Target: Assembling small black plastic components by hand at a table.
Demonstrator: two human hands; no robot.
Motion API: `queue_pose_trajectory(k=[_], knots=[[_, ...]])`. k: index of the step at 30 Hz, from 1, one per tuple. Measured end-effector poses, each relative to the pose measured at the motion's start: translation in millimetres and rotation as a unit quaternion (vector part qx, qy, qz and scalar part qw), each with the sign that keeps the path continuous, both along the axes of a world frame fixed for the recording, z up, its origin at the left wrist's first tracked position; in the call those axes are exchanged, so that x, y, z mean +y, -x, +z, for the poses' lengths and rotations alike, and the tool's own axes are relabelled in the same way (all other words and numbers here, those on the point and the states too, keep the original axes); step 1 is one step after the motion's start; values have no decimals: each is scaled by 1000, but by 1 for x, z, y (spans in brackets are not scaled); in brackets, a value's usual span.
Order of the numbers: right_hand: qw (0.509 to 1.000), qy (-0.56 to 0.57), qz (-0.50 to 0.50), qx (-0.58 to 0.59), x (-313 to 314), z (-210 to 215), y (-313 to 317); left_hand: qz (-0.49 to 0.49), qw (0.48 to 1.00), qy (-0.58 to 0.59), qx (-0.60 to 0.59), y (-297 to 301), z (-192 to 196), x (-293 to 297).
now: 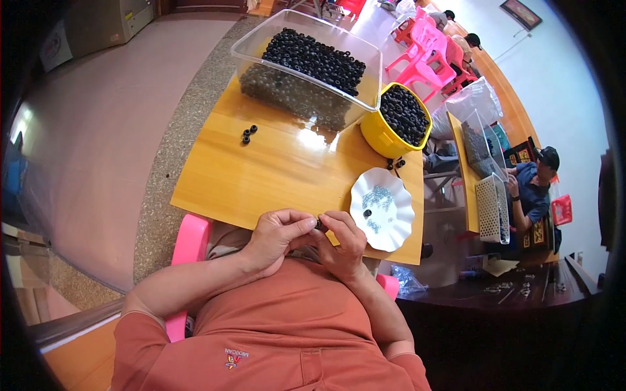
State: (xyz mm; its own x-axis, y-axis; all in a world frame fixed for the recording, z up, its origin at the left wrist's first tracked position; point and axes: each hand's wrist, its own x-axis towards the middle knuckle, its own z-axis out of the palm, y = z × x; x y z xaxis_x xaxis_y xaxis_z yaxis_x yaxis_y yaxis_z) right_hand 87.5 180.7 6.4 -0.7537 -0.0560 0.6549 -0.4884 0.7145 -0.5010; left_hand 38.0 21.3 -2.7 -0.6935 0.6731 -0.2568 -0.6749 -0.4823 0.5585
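Observation:
My left hand (277, 236) and my right hand (345, 242) meet at the near edge of the wooden table (261, 176), fingertips pinched together on one small black ring (319, 223). Just right of my right hand lies a white scalloped plate (394, 228) holding small grey metal bits and one black ring. Further back stand a clear plastic tub (306, 65) and a yellow bucket (385, 137), both filled with black rings.
Three loose black rings (248, 134) lie on the table's left, and two more sit by the bucket. A pink chair (190, 241) is under me. Another person sits at a table on the right beside a white basket (492, 208). Pink chairs stand behind.

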Motion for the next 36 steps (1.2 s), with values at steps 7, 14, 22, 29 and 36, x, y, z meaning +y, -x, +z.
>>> queue_pose_trajectory(k=[7,14,22,29,36], knots=[[999,31,-2,-23,-1,1,-1,-8,1000,10,12,2,1,-1],[998,61,4,-25,-1,-3,-1,-12,1000,14,8,3,-1,-1],[997,60,5,-41,-5,3,-4,-31,1000,3,4,5,-1,-7],[997,67,8,-46,1,8,-5,-27,1000,13,0,9,-3,-8],[997,56,-11,-42,5,11,-2,-22,999,26,42,14,-6,-8]])
